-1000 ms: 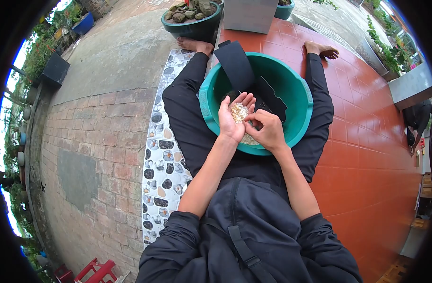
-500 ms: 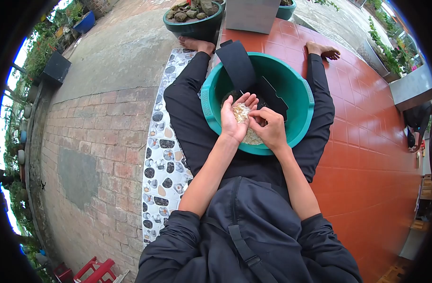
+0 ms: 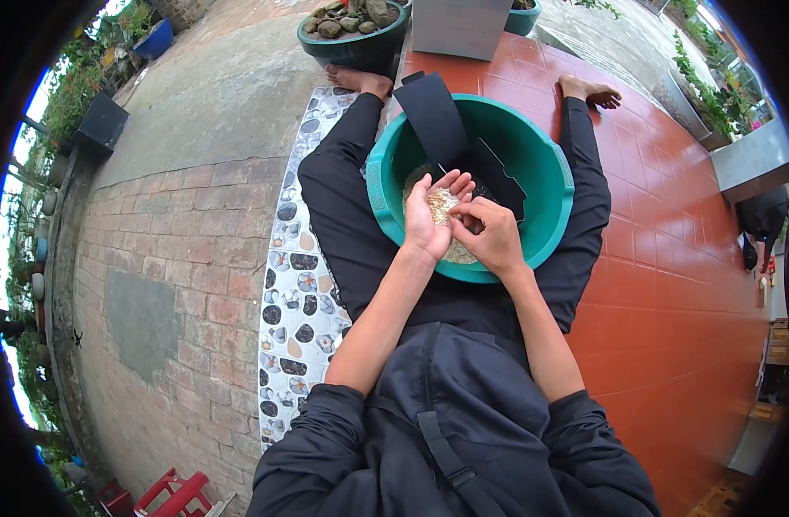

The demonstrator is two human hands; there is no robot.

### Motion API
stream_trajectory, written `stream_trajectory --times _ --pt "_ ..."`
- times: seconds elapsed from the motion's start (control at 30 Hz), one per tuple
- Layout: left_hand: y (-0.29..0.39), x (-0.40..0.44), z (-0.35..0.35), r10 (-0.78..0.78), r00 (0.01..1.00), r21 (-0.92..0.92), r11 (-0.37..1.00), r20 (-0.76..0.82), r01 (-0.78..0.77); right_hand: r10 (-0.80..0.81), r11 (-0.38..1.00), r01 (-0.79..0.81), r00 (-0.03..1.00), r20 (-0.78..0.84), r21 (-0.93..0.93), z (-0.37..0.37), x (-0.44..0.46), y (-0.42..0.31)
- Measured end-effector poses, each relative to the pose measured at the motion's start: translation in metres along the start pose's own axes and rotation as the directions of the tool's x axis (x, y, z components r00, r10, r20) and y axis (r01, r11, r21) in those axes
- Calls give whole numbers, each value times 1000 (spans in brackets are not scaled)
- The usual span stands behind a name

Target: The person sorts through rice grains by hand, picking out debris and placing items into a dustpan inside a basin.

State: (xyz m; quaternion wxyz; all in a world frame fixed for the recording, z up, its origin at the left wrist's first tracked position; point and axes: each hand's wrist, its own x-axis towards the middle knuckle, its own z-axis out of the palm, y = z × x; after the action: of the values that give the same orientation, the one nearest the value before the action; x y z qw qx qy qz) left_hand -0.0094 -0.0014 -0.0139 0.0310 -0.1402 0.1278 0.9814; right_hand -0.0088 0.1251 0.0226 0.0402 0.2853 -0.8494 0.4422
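My left hand [image 3: 424,227] is palm up and cupped over a green plastic basin [image 3: 551,207], holding a small heap of pale golden grains [image 3: 441,203]. Thumb and fingertips of my right hand [image 3: 496,238] are pinched together at the edge of that heap; whatever is between them is too small to make out. More pale grains [image 3: 460,253] lie in the bottom of the basin, partly hidden by my hands. A flat black panel [image 3: 434,122] leans over the basin's far left rim, and another black piece [image 3: 495,179] rests inside. The basin sits between my spread legs.
Red tiles [image 3: 661,302] extend to the right, and a pebble-patterned tile strip [image 3: 289,332] runs along the left. A planter with stones [image 3: 360,47] and a grey pillar base [image 3: 457,30] stand ahead. A red plastic stool [image 3: 183,493] is at lower left.
My right fingertips have shifted very slightly at the grains, and my left hand is almost still. Left of it, pale grains now show in the basin where it looked dark before.
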Motion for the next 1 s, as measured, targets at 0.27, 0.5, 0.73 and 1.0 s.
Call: stream_trajectory --times 0.27,0.5,0.73,1.0 --pt "1 0 1 -2 1000 4 1000 0 2 -65 998 66 996 -53 3 4 -1 4" --pt "0 -2 2 -3 1000 -3 1000 0 3 -71 997 71 996 -57 -11 5 -1 6" --pt "0 0 1 -4 1000 16 1000 -4 4 -26 997 24 999 -22 -73 2 -2 2" --pt "2 1 -1 0 1000 20 1000 -8 0 -83 991 76 995 -62 -107 8 -3 9"
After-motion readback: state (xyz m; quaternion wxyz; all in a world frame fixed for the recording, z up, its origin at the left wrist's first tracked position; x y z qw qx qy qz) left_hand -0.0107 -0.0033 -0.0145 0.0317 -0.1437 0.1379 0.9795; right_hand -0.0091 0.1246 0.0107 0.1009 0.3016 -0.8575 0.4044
